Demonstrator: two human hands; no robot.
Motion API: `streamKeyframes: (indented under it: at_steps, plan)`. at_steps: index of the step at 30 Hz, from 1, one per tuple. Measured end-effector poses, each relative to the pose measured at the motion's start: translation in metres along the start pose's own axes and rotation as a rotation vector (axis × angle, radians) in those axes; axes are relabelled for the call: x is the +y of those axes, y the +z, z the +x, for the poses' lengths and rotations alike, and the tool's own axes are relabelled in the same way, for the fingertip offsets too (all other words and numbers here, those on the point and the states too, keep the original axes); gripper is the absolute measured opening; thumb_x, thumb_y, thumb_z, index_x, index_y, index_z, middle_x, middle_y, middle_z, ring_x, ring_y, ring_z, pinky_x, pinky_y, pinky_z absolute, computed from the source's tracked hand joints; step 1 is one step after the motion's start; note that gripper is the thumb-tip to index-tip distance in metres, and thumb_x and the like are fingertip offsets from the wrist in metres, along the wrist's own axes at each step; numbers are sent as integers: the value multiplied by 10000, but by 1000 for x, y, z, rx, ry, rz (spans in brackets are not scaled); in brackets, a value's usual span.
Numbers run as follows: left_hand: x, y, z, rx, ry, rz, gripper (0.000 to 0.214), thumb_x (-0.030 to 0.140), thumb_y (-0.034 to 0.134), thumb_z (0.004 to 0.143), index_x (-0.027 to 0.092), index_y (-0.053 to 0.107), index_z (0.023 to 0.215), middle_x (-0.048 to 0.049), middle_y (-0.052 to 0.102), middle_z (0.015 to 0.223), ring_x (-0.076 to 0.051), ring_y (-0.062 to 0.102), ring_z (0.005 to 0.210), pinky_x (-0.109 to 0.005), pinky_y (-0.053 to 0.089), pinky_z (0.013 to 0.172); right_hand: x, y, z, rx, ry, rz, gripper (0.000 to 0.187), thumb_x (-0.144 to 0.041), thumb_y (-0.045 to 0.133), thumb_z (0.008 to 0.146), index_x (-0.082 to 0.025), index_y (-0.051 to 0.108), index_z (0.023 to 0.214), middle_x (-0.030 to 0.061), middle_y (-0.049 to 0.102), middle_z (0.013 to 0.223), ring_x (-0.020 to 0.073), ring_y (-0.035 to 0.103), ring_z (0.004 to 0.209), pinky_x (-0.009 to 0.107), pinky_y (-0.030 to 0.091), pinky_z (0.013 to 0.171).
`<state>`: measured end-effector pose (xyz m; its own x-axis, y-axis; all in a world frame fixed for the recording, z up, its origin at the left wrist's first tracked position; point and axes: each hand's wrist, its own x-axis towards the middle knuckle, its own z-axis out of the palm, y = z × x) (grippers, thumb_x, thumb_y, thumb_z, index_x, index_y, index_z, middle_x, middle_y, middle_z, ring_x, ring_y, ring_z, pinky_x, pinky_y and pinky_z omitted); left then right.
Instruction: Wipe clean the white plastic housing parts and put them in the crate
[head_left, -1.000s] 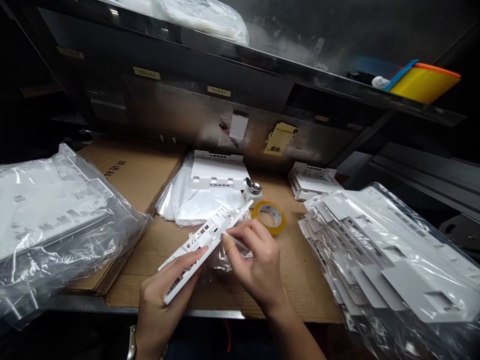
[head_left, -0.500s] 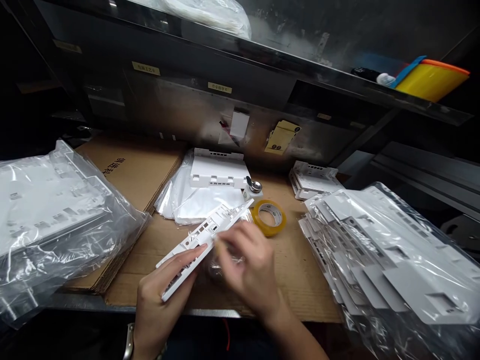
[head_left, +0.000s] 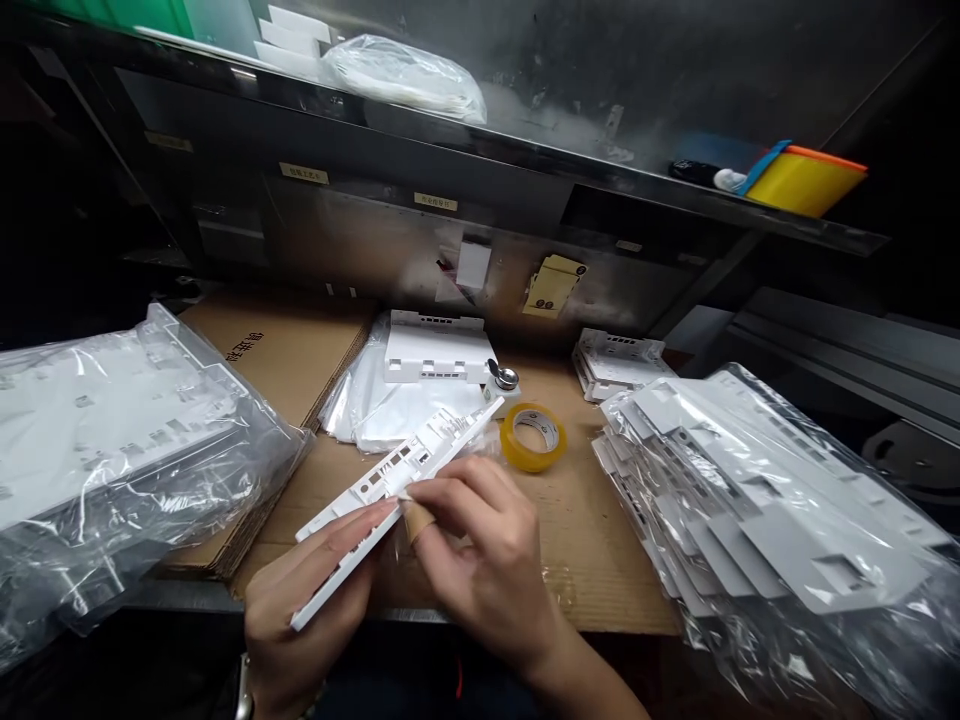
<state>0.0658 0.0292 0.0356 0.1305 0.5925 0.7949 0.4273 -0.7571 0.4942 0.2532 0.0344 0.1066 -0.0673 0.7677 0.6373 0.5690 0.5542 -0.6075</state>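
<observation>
A white plastic housing panel (head_left: pixel 427 450) with rows of cut-outs is tilted up over the cardboard-covered bench. My left hand (head_left: pixel 315 580) grips its lower left end, thumb along the near face and fingers behind. At the panel's near edge, my right hand (head_left: pixel 480 560) is closed in a pinch, its fingertips meeting beside the left thumb. A tan wrap covers the right thumb. Whatever small thing lies between those fingertips is hard to make out. Just beyond the panel lies a roll of yellow tape (head_left: pixel 532 437).
Bagged white panels are piled at left (head_left: pixel 112 420) and right (head_left: pixel 780 500). Behind are a flat cardboard stack (head_left: pixel 277 350), clear plastic bags (head_left: pixel 405 412), a white housing (head_left: pixel 439 350), a small white holder with a metal part (head_left: pixel 504 385) and more housings (head_left: pixel 622 362). A shelf (head_left: pixel 525 150) spans above.
My right hand, blurred by motion before, has come down and left along the panel's edge to near my left thumb. The panel has shifted slightly left and down; the camera view has tilted up.
</observation>
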Motion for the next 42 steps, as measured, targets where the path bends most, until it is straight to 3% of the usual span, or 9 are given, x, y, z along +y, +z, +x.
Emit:
streamKeyframes:
  at_steps: [3,9,12,20,26,31,35,39,42]
  plan:
    - [9,-6,3,22,3,40,492,-74,753,795,216,755,1192,-2,797,1119,-156,761,929,-267,592,925,11,-19,9,144,60,-59,88,-171,670,928,-196,750,901,27,689,849,166,630,797,315,508,722]
    - [35,-19,15,45,-352,-91,262,161,786,856,360,793,1026,91,807,975,-145,755,799,-248,625,798,35,-90,23,847,104,-108,64,-239,802,833,-192,772,865,18,688,837,172,644,802,337,513,721]
    - [44,-22,24,107,-465,-153,136,238,842,808,312,813,919,62,813,881,-163,761,741,-233,639,706,26,-104,4,963,154,-28,151,-293,856,770,-192,771,843,12,674,812,171,641,770,343,519,702]
    - [48,-23,33,-4,-355,-195,205,185,834,812,291,815,987,35,826,912,-169,784,764,-192,643,692,22,-106,-32,903,298,103,208,-324,873,768,-186,766,884,-14,667,707,130,620,633,306,509,675]
    - [53,-21,39,-86,-299,-177,257,121,790,847,295,802,1035,45,827,967,-159,789,825,-184,628,753,6,-95,-35,693,373,181,210,-332,841,811,-189,759,943,23,686,862,143,652,676,309,527,647]
    - [58,-18,40,-111,-257,-183,279,94,778,850,300,795,1038,54,826,967,-148,787,831,-179,624,771,-13,-74,-34,445,309,250,145,-273,722,919,-240,725,1060,23,701,916,134,667,657,274,555,599]
    - [58,-14,36,-128,-178,-128,337,60,735,869,280,774,1121,12,819,1058,-172,781,946,-221,619,871,-38,-51,-33,208,144,163,106,-188,706,903,-247,729,987,49,669,1036,170,702,853,274,599,695]
    - [53,-11,31,-171,-70,-106,410,25,653,890,228,710,1241,-33,794,1163,-189,753,1068,-257,587,977,-47,-30,-34,133,-14,143,189,-99,694,879,-213,731,1024,52,624,1016,136,706,836,212,611,707]
    - [50,-11,28,-153,-48,-73,448,-7,637,882,235,693,1255,-25,789,1173,-162,744,1080,-236,567,999,-41,-22,-35,120,24,96,185,-93,672,900,-211,731,1031,57,615,1030,133,711,853,208,615,726]
